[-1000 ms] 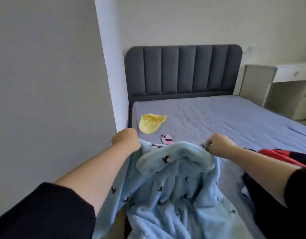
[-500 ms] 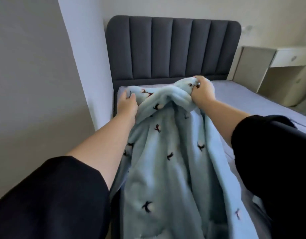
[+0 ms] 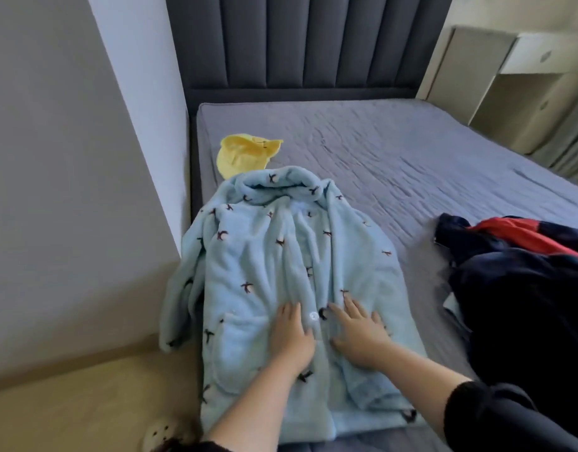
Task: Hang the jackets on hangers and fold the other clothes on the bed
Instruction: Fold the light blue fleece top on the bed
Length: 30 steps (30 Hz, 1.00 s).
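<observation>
The light blue fleece jacket [image 3: 281,256], dotted with small dark bird shapes, lies front up on the bed [image 3: 395,151]. Its collar points toward the headboard and its hem lies at the mattress's near edge. One sleeve [image 3: 180,288] droops off the jacket's left side, over the bed's edge. Both hands lie flat on the jacket's lower front, fingers straight and spread, gripping nothing. The left hand [image 3: 290,337] is just left of the jacket's white button [image 3: 313,316] and the right hand [image 3: 359,334] just right of it, the two close but apart. A yellow cap [image 3: 245,154] sits just beyond the jacket's collar, which meets or overlaps its near edge. To the jacket's right, apart from it, is a heap of dark navy and red clothes [image 3: 525,288]. Well beyond the jacket stands the dark grey padded headboard [image 3: 307,44], with a pale cabinet [image 3: 509,76] further right. Left of the jacket rises a white pillar [image 3: 140,109] above beige floor [image 3: 85,402]. On that floor, near the jacket's left hem corner, is a small pale spotted thing [image 3: 160,432] that I cannot identify
</observation>
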### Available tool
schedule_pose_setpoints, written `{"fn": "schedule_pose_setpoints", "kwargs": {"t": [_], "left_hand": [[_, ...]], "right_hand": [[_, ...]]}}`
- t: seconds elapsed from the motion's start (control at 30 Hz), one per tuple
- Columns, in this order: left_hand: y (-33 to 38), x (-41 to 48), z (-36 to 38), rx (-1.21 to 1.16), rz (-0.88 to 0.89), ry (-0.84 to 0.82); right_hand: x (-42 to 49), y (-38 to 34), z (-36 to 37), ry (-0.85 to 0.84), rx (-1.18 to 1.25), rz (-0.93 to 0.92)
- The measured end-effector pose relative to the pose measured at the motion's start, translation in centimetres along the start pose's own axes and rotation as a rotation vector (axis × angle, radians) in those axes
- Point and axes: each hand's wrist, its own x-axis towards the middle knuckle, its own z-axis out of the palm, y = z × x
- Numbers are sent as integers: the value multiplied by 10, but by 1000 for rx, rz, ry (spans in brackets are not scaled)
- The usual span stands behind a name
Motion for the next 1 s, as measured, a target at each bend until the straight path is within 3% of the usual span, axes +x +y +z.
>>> {"fn": "schedule_pose_setpoints", "kwargs": {"t": [0.07, 0.17, 0.27, 0.33, 0.37, 0.4, 0.47, 0.5, 0.53, 0.63, 0.8, 0.83, 0.9, 1.0], "left_hand": [[-5, -11, 15, 161, 65, 43], [-6, -19, 14, 187, 97, 33], [-4, -31, 18, 206, 114, -16], [-1, -38, 22, 209, 119, -27], [0, -40, 23, 210, 130, -22], [1, -42, 24, 205, 143, -18], [3, -45, 25, 198, 156, -29], [4, -47, 25, 197, 153, -44], [4, -48, 24, 197, 149, -59], [6, -52, 25, 216, 154, -71], [3, -58, 21, 180, 146, -118], [2, -61, 21, 174, 152, -116], [1, -66, 21, 179, 168, -115], [-2, -75, 21, 192, 214, -167]], "right_hand": [[-24, 10, 11, 93, -40, 16], [-43, 21, 1, 111, -50, 206], [-53, 33, -29, -14, -238, 265], [-52, 51, -74, -12, -170, 244], [-46, 65, -108, 75, 5, 314], [-41, 84, -143, 292, 321, 415], [-49, 118, -208, 866, 747, 513], [-54, 130, -226, 1005, 884, 507], [-57, 128, -232, 1020, 974, 463], [-51, 100, -182, 774, 698, 271], [-88, 40, -4, -119, 116, -127], [-95, 34, 21, -182, 25, -160], [-103, 32, 46, -93, -44, -172], [-104, 35, 43, 120, 157, -149]]}}
